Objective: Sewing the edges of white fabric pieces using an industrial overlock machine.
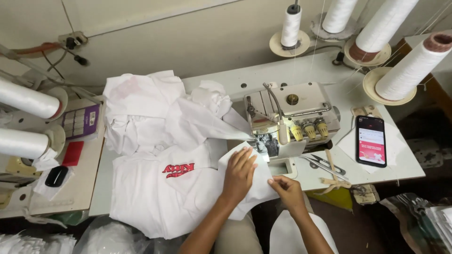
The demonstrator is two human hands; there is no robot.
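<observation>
Lying flat at the near edge of the bench, a piece of white fabric runs up to the presser foot of the overlock sewing machine. The left hand rests on it palm down, fingers spread and pointing toward the machine, pressing the cloth rather than gripping it. The right hand pinches the fabric's right edge between thumb and fingertips, just in front of the machine's bed.

Left of the hands, a pile of white garments covers much of the bench; the nearest one carries a red printed emblem and touches the fabric under the left hand. More crumpled white cloth heaps up behind it and leans against the machine's left side, crowding the way to the needle from that side.

Right of the machine lie a pair of thread snips and some loose strips of tape, then a smartphone with a lit red and white screen, set on a sheet of paper. Behind the machine four white thread cones stand on their stands, threads running down to the machine.

At far left, a second work surface holds two more large white spools, a small purple card, a red patch and a black oval object. Clear plastic bags lie on the floor at lower right; what they hold cannot be told.
</observation>
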